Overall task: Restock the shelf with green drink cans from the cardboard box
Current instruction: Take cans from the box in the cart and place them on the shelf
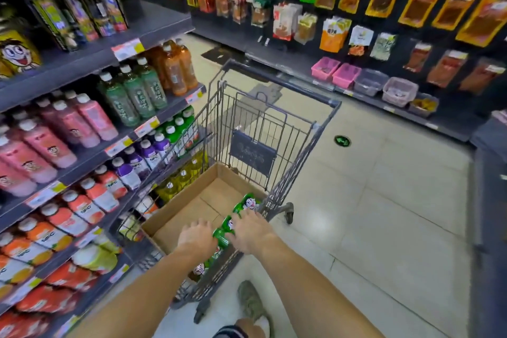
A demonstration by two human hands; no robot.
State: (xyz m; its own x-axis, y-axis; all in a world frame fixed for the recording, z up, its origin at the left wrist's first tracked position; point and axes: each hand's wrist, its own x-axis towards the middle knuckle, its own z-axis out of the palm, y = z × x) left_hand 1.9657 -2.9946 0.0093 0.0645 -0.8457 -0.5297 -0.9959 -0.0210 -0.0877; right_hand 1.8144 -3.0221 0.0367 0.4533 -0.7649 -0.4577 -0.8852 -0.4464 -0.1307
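Green drink cans (223,230) lie between the left hand (196,239) and right hand (251,232), grip unclear; best squeeze evenly and lift them straight from the cardboard box (189,200).

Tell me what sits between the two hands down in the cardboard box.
In the head view, a row of green drink cans lies between the left hand and right hand, inside the cardboard box.

wire trolley (274,129), pink bottles (82,121), hanging snack packets (384,0)
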